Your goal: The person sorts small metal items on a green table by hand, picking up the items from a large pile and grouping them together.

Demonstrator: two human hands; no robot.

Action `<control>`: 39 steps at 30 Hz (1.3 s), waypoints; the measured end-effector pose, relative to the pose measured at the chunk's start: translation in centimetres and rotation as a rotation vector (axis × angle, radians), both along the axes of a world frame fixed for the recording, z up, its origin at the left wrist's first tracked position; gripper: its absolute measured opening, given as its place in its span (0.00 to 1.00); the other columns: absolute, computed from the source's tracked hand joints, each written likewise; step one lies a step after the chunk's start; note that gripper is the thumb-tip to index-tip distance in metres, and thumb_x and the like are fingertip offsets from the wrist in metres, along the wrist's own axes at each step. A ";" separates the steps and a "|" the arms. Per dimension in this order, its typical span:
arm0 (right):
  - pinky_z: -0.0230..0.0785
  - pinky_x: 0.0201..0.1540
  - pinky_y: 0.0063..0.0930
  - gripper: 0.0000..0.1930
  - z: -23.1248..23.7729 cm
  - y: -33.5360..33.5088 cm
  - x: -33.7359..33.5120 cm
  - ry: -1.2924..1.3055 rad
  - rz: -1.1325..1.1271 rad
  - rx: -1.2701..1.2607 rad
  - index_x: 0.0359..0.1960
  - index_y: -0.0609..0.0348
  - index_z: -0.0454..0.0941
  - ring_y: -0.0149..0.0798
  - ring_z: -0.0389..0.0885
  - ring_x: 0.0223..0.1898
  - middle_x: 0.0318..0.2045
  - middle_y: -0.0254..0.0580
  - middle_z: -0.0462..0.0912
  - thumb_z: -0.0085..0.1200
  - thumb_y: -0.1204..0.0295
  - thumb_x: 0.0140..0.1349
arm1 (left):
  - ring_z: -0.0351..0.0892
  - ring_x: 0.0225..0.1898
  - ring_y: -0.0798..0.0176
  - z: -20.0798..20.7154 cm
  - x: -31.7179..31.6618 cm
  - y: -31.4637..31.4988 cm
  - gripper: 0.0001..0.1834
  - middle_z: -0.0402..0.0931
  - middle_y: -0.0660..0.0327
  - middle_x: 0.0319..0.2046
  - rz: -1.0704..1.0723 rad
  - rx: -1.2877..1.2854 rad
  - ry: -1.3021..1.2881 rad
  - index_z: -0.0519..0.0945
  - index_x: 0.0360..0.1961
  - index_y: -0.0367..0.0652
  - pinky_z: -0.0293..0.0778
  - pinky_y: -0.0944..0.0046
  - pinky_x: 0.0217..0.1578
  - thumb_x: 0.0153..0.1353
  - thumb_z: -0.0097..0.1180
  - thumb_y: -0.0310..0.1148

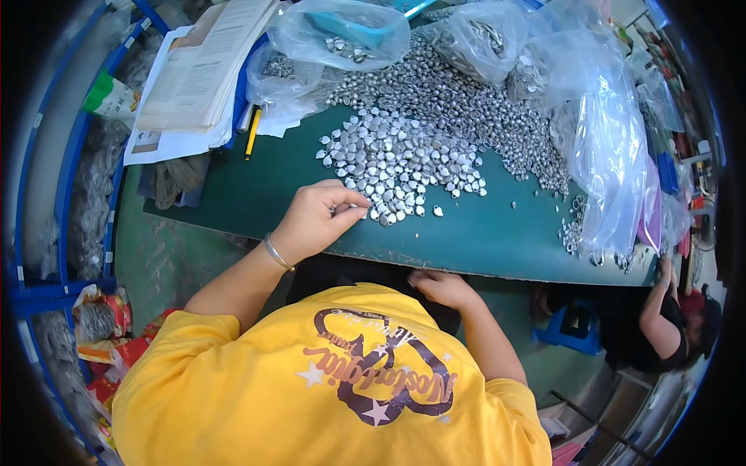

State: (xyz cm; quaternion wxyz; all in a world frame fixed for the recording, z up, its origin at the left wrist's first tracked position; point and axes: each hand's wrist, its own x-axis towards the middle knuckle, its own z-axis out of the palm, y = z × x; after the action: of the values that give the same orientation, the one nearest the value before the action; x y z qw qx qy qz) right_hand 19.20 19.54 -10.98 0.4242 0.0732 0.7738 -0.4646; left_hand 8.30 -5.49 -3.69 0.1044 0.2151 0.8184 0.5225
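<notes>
My left hand (322, 213), with a metal bangle (277, 252) on its wrist, is over the near left edge of a heap of flat silver heart-shaped metal pieces (396, 159). Its thumb and forefinger are pinched together, and whatever lies between them is too small to make out. Below the table's front edge, by my lap, is my right hand (443, 287). Its fingers look curled in, and what they hold, if anything, is hidden. A larger mass of small silver metal parts (458, 93) spreads behind the flat pieces on the green tabletop (466, 241).
Clear plastic bags (614, 155) of parts line the back and right. Papers (190, 85) and a yellow marker (252, 133) lie at the left, beside blue shelving (66, 163). Another person's arm (660, 311) is at the far right, near a blue stool (571, 326).
</notes>
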 end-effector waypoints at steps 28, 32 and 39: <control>0.71 0.27 0.30 0.09 5.9 -1.9 -7.3 1.038 -0.164 0.256 0.36 0.54 0.81 0.42 0.78 0.24 0.23 0.42 0.78 0.58 0.73 0.52 | 0.73 0.22 0.58 -1.4 -2.3 5.3 0.08 0.71 0.60 0.21 -0.194 -0.253 0.449 0.82 0.30 0.43 0.70 0.65 0.24 0.45 0.63 0.26; 0.71 0.26 0.32 0.05 4.8 -2.1 -7.2 1.141 -0.180 0.284 0.31 0.56 0.79 0.45 0.77 0.24 0.23 0.40 0.77 0.59 0.73 0.52 | 0.73 0.22 0.59 -1.7 -2.7 5.3 0.07 0.71 0.60 0.21 -0.220 -0.172 0.442 0.82 0.29 0.43 0.70 0.65 0.24 0.45 0.63 0.25; 0.52 0.15 0.13 0.02 6.1 1.4 -7.2 0.306 -0.842 -0.929 0.29 0.65 0.77 0.24 0.68 0.15 0.20 0.35 0.75 0.53 0.78 0.57 | 0.73 0.22 0.65 -0.9 -3.1 4.2 0.06 0.74 0.60 0.21 -0.116 -0.021 0.190 0.81 0.28 0.41 0.68 0.70 0.24 0.47 0.60 0.20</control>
State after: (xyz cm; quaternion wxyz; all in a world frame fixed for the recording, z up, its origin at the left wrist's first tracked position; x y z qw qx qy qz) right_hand 12.01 20.98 -4.84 0.0776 0.1122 0.4488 -0.8832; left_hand 5.24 -1.28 -4.61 0.0587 0.3096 0.8161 0.4844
